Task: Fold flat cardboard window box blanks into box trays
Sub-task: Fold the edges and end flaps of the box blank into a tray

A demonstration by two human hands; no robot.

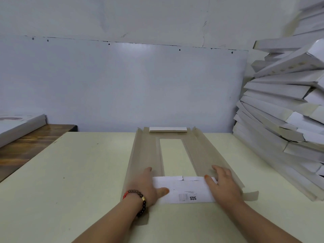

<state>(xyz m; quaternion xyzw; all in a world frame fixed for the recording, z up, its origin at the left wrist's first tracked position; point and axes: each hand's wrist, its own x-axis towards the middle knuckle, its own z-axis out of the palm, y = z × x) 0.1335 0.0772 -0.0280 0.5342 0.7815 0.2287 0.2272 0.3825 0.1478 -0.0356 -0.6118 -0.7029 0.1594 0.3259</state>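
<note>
A flat grey-brown cardboard window box blank (pixel 147 151) lies lengthwise on the cream table (pixel 78 172), its long rectangular window cut-out in the middle. The near end flap (pixel 184 190) is folded over, white printed side up, with "SGS" on it. My left hand (pixel 149 185), with a bead bracelet on the wrist, presses the flap's left end with the thumb on the white face. My right hand (pixel 222 185) presses the flap's right end, fingers spread flat. The far end flap (pixel 168 129) is folded over too.
A tall leaning stack of folded white box trays (pixel 284 109) fills the right side against the wall. At the left, a stack of flat white blanks (pixel 19 125) rests on a dark wooden table (pixel 26 146). A pale wall panel stands right behind the table.
</note>
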